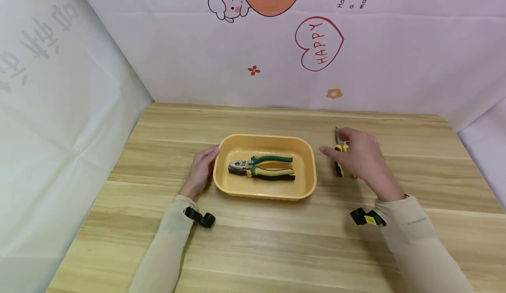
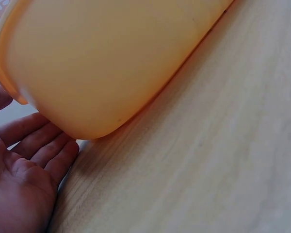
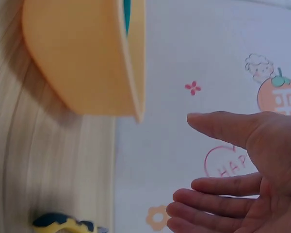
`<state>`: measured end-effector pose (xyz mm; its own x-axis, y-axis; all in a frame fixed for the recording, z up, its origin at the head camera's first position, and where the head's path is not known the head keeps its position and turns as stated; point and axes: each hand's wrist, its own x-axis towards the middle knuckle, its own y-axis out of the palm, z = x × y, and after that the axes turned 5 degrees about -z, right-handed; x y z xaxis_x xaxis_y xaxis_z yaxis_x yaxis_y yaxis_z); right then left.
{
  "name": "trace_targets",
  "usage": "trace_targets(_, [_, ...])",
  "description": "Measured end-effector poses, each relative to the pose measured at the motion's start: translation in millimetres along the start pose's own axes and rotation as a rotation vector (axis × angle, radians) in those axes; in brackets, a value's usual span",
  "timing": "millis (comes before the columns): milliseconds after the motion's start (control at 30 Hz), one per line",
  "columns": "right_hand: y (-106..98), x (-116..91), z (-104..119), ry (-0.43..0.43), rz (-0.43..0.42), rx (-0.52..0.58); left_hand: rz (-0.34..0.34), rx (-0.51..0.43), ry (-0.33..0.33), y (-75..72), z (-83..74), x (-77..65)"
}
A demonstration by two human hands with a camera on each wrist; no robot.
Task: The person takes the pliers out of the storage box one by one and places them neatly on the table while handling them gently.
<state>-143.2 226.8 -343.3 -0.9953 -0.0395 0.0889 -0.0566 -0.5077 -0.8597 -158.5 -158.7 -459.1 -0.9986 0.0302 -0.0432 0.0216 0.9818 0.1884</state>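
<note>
A yellow-orange plastic bin [image 1: 265,194] rests on the table. Inside it lie pliers [image 1: 272,158] with green and yellow handles, beside further handles in pale yellow and black. My left hand [image 1: 201,170] is at the bin's left end, its fingers fairly straight against the outer wall and the thumb near the rim. To the right of the bin, pliers with yellow and black grips [image 1: 338,147] lie on the wood. Over them hovers my right hand [image 1: 361,154], fingers extended and thumb spread apart, with nothing between them in the right wrist view; it partly hides these pliers in the head view.
The wood-grain table [image 1: 253,244] meets a printed white cloth [image 1: 276,82] at its back edge. Another white cloth [image 1: 59,130] hangs along the left side. Each sleeve carries a black wrist mount, one of them the left strap [image 1: 199,217].
</note>
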Motion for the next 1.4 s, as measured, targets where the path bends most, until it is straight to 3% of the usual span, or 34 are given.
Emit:
trace_targets(333, [0,-5,27,-0.121,0.034,0.046,-0.014,0.003,-0.009,-0.2,-1.1,-0.6])
trace_targets(700, [13,-7,38,-0.245,0.087,0.062,-0.021,0.049,-0.037,-0.7,-4.0,0.4])
trace_targets(1067, [24,-7,50,-0.252,0.173,0.042,-0.024,0.072,-0.026,-1.4,-4.7,0.9])
trace_targets(1400, [35,-6,62,-0.316,0.193,-0.026,-0.066,0.029,-0.006,-1.9,-4.5,-0.6])
